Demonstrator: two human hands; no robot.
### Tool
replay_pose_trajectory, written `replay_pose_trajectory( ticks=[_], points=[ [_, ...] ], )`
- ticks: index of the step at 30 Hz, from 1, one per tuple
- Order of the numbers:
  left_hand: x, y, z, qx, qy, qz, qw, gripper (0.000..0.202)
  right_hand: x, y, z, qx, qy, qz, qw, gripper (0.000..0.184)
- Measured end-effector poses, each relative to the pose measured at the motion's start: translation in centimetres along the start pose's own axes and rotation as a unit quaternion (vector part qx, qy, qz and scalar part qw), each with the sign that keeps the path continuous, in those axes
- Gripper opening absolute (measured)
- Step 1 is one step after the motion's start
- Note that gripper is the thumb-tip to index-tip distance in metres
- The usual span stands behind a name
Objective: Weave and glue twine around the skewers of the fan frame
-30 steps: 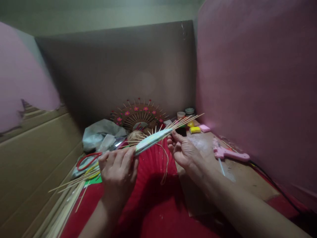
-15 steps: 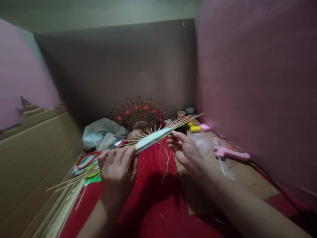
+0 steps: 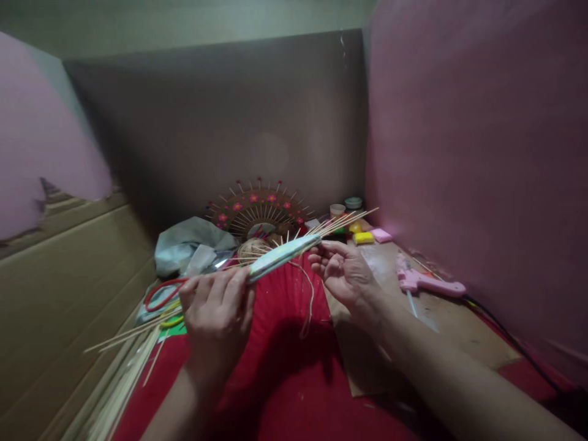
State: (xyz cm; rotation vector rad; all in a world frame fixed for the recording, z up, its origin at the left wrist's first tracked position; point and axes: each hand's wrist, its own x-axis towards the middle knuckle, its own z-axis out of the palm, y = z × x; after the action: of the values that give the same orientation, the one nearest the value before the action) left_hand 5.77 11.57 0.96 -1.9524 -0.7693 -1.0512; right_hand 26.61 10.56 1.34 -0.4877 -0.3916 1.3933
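Observation:
Seen nearly edge-on, a pale blue-green stick fan (image 3: 280, 256) is raised above the red cloth. Thin wooden sticks (image 3: 351, 222) spread from it at the right, along its far side and out to the left. My left hand (image 3: 218, 312) is closed around the fan's left end, with sticks passing beyond the hand. At the right end, the fingertips of my right hand (image 3: 344, 269) pinch the rim, the other fingers curled below. A loose string (image 3: 312, 300) hangs behind the fan toward the cloth. The fan's underside is hidden.
On the red cloth (image 3: 280, 367), a flowered stick fan (image 3: 261, 202) stands at the back. Left are a grey plastic bag (image 3: 188, 242), red-handled scissors (image 3: 158, 294) and loose sticks (image 3: 114, 380). A pink glue gun (image 3: 427, 282) lies right on cardboard (image 3: 478, 340). A twine ball (image 3: 252, 251) sits centrally.
Both hands keep their hold on the fan, which has tilted very slightly. My right hand's fingers have shifted a little, and the view has moved slightly.

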Motion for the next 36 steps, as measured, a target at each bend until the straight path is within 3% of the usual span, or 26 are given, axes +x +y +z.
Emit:
replay_pose_trajectory(
  ticks=[4, 11, 13, 14, 15, 16, 17, 19, 20, 21, 22, 24, 30, 33, 36],
  points=[
    [-0.1, -1.0, 0.2, -0.017, 0.028, -0.033, 0.999, 0.022, -1.1, -0.4, 0.5, -0.025, -0.044, -0.025, 0.998, 0.009],
    [-0.1, -2.0, 0.1, -0.022, 0.06, -0.047, 0.997, 0.022, -2.4, -0.9, 0.7, -0.095, -0.058, -0.117, 0.987, 0.034],
    [0.0, -2.2, -0.2, -0.022, 0.069, -0.056, 0.996, 0.022, -3.0, -0.9, 0.3, -0.141, -0.043, -0.172, 0.974, 0.034],
    [0.0, -2.3, -0.4, -0.024, 0.073, -0.061, 0.995, 0.022, -3.4, -1.0, 0.2, -0.192, -0.031, -0.225, 0.955, 0.03],
    [0.1, -2.3, -0.6, -0.028, 0.076, -0.065, 0.995, 0.023, -3.9, -1.1, 0.1, -0.266, -0.022, -0.301, 0.916, 0.026],
    [0.2, -2.3, -0.8, -0.032, 0.079, -0.067, 0.994, 0.024, -4.4, -1.2, 0.1, -0.352, -0.021, -0.393, 0.849, 0.023],
    [0.3, -2.3, -1.1, -0.037, 0.084, -0.068, 0.993, 0.025, -4.9, -1.5, 0.2, -0.442, -0.034, -0.489, 0.752, 0.023],
    [0.7, -2.0, -1.6, -0.049, 0.088, -0.066, 0.993, 0.026, -5.7, -2.4, 0.8, -0.57, -0.09, -0.633, 0.516, 0.038],
    [0.8, -1.8, -1.9, -0.054, 0.088, -0.066, 0.992, 0.026, -5.8, -3.0, 1.3, -0.609, -0.11, -0.659, 0.428, 0.047],
    [1.0, -1.6, -2.2, -0.059, 0.086, -0.066, 0.992, 0.026, -5.9, -3.5, 1.8, -0.636, -0.118, -0.668, 0.369, 0.055],
    [1.2, -1.4, -2.5, -0.063, 0.086, -0.066, 0.992, 0.026, -5.7, -4.1, 2.2, -0.655, -0.117, -0.664, 0.34, 0.059],
    [1.5, -1.0, -3.1, -0.072, 0.084, -0.07, 0.991, 0.026, -5.1, -5.2, 2.9, -0.682, -0.134, -0.645, 0.319, 0.059],
    [2.0, -0.8, -3.1, -0.106, 0.065, -0.048, 0.991, 0.024, -3.6, -6.9, 3.2, -0.715, -0.178, -0.625, 0.257, 0.031],
    [2.4, -0.8, -2.6, -0.118, 0.037, -0.059, 0.991, 0.022, -3.5, -7.2, 3.3, -0.724, -0.176, -0.621, 0.243, 0.013],
    [3.1, -0.3, -2.6, -0.147, 0.005, -0.083, 0.986, 0.033, -3.2, -7.4, 3.2, -0.731, -0.166, -0.616, 0.242, 0.009]
  ],
)
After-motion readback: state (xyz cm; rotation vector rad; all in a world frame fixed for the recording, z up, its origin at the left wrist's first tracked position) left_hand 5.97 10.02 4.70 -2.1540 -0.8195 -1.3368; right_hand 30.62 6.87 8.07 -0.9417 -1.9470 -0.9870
